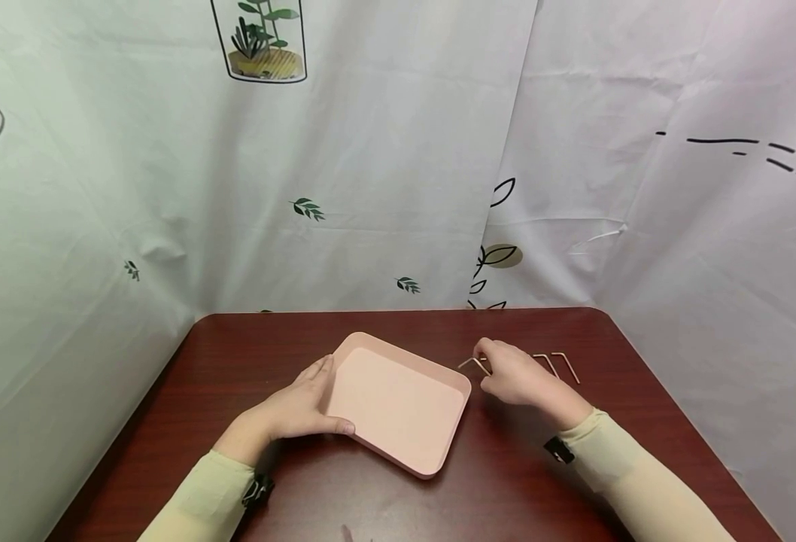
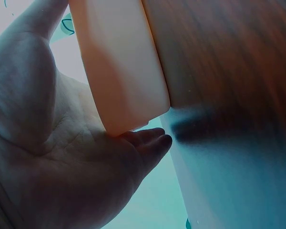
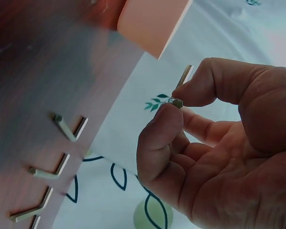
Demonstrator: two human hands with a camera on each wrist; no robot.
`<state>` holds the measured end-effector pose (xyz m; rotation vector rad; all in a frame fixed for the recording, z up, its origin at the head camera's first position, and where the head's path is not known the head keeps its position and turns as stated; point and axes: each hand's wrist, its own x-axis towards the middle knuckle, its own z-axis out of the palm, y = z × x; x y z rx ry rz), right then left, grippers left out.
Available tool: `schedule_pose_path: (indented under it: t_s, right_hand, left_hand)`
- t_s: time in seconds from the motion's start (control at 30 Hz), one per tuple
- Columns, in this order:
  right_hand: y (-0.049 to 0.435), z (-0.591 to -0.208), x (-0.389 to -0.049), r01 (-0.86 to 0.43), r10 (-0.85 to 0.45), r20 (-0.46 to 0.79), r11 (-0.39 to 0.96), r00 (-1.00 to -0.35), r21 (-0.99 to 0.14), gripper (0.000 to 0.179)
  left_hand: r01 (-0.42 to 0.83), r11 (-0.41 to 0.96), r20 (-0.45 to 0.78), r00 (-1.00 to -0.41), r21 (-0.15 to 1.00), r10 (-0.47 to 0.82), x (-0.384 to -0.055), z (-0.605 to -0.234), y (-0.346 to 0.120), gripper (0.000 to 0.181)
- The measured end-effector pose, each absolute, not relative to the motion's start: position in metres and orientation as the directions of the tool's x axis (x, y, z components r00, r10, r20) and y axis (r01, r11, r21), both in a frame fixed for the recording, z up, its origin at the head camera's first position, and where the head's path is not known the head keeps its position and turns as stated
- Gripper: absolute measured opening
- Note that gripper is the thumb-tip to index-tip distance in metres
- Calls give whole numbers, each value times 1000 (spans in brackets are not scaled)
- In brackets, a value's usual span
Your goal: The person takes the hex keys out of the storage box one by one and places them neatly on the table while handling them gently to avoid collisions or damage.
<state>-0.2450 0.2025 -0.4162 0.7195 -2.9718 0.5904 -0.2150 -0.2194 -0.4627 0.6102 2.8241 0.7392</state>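
A shallow pink tray lies at an angle on the dark red-brown table. My left hand rests against the tray's left side, fingers straight along the wall and thumb stretched round the near left corner. In the left wrist view, the tray's wall stands against the palm. Just right of the tray, my right hand pinches a bent, L-shaped hex key between thumb and index finger. More L-shaped hex keys lie on the table beyond the right hand; its wrist view shows several of them.
The wooden table has rounded far corners. White cloth with printed leaves and jars hangs behind it and at both sides. Dark straps with small devices sit on both wrists, over pale sleeves.
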Motion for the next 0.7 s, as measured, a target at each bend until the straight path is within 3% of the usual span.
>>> schedule_pose_path:
  t_s: [0.7]
  right_hand:
    - [237, -419, -249, -377, -367, 102, 844, -925, -382, 38]
  left_hand:
    - [347, 795, -50, -904, 498, 425, -214, -460, -218, 146]
